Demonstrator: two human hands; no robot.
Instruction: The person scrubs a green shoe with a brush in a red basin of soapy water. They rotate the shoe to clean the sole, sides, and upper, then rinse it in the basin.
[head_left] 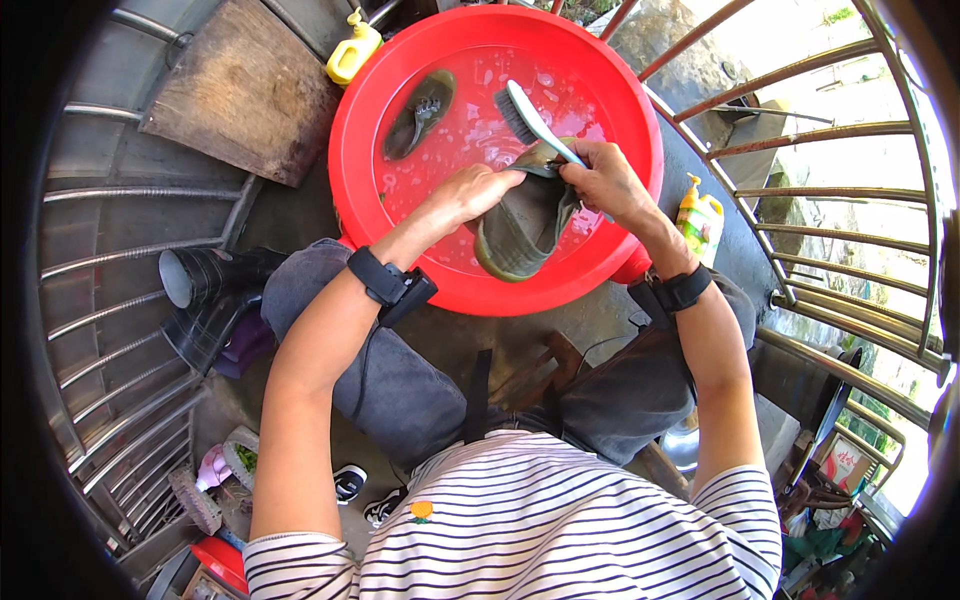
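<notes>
Over the tub [648,150], a dull-green shoe [508,250] slants lengthwise bodyward. Left hand [468,195] pinches it; right hand [612,182] also grips a brush [537,124].

Smooth, glossy plastic is seen in the red basin [520,297] and the brush handle [540,127]. The held shoe [525,225] is faced with matt cloth. The board [245,95] is cut from rough, stained wood; dull metal is used for the railing [790,77].

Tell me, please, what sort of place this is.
Probably a porch or balcony used for washing: a metal railing has bright daylight beyond, a red basin holds water and a shoe, and a yellow bottle is alongside.
</notes>
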